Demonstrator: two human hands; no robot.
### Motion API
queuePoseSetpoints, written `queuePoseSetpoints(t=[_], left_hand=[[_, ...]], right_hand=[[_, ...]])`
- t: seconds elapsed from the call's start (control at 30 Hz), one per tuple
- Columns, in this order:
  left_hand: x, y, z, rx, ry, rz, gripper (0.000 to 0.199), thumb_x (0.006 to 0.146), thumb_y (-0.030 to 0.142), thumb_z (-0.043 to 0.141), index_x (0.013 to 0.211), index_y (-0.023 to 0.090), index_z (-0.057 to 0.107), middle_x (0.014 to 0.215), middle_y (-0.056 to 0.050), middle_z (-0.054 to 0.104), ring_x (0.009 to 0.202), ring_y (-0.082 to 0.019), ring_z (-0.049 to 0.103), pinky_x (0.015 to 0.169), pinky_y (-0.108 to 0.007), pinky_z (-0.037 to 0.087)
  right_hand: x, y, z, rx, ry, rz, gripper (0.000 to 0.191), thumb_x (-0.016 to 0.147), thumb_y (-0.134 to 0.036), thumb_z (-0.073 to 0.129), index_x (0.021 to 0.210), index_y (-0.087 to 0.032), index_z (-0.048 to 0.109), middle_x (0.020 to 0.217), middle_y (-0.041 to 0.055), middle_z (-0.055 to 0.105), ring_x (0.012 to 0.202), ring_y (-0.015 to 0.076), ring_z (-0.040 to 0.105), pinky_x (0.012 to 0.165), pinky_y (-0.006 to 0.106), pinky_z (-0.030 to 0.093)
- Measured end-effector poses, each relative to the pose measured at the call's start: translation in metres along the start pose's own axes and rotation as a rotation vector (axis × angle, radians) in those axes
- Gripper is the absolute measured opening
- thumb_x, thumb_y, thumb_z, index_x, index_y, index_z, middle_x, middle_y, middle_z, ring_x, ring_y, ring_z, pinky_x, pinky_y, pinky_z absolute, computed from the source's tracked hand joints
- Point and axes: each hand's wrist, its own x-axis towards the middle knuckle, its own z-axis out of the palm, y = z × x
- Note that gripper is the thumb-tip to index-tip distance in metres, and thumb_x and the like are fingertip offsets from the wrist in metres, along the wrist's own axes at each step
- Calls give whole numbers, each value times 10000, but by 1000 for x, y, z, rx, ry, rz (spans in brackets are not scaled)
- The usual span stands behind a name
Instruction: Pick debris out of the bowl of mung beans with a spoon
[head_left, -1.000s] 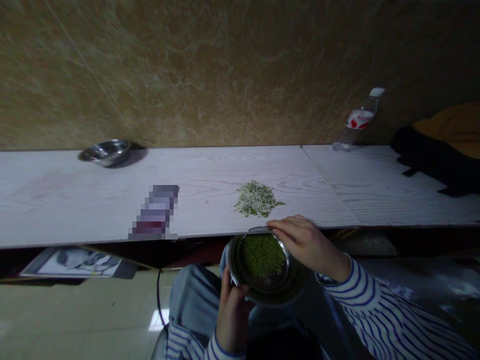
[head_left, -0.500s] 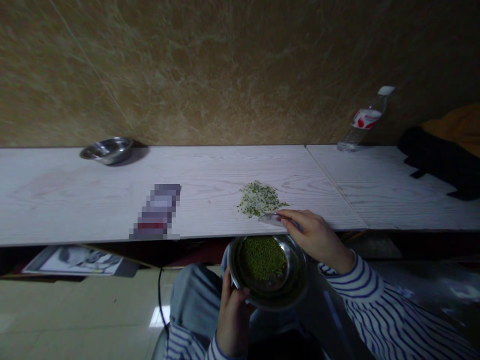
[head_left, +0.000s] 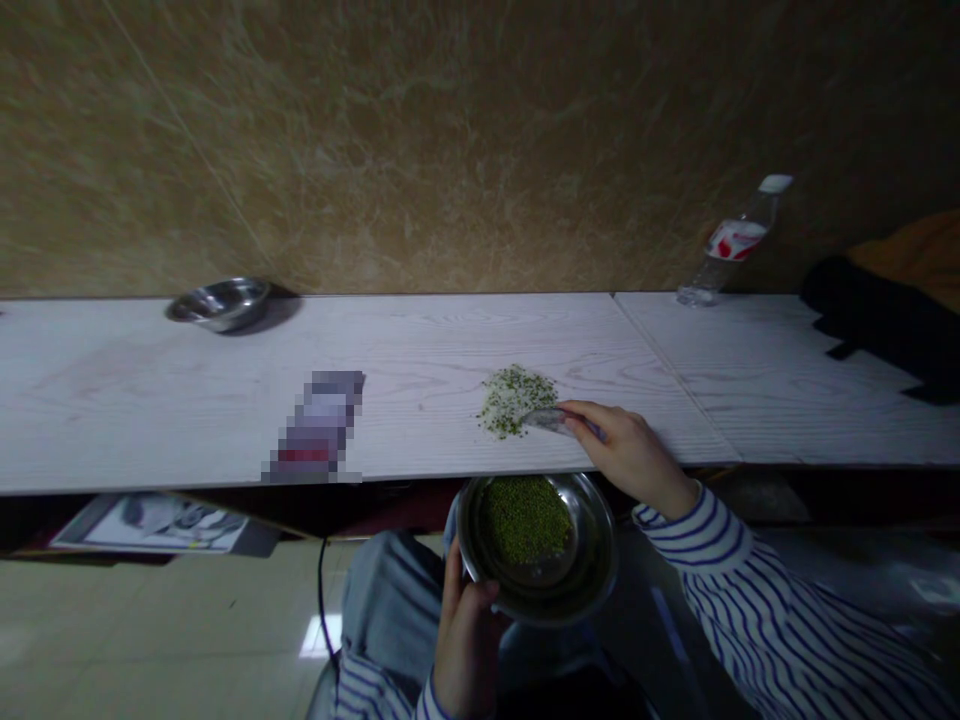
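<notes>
Grainy green-and-white pile (head_left: 514, 395) sits on pale wood-grain surface (head_left: 420, 350). Scooping step, we reckon: right hand (head_left: 634, 450) has fingers pinched on thin greyish tool (head_left: 546, 420) at pile's near side; left hand (head_left: 469, 640) grips round shiny steel bowl (head_left: 600, 560) below. Next calls for level tool, bowl close.

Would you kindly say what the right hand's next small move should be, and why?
Perhaps slide the thin tool slightly into the green-and-white pile: the right hand holds it with its tip at the pile's near right side.
</notes>
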Motion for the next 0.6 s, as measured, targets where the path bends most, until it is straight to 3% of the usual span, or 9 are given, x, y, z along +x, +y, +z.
queuePoseSetpoints(t=[0.4, 0.6], left_hand=[[1, -3, -2, 6, 19, -11, 756, 674, 240, 629, 1387, 303, 386, 1280, -113, 528, 1078, -341, 531, 727, -419, 513], [-2, 0, 2, -1, -8, 8, 767, 677, 235, 623, 1399, 309, 376, 1324, -102, 501, 1136, -357, 505, 790, -455, 510]], right_hand=[[-6, -4, 1, -9, 39, -67, 244, 902, -173, 504, 1097, -189, 649, 1030, 53, 732, 919, 190, 681, 839, 372, 546], [-9, -7, 2, -16, 16, -109, 251, 913, -177, 488, 1112, -196, 641, 1040, 50, 727, 934, 187, 672, 836, 367, 536]])
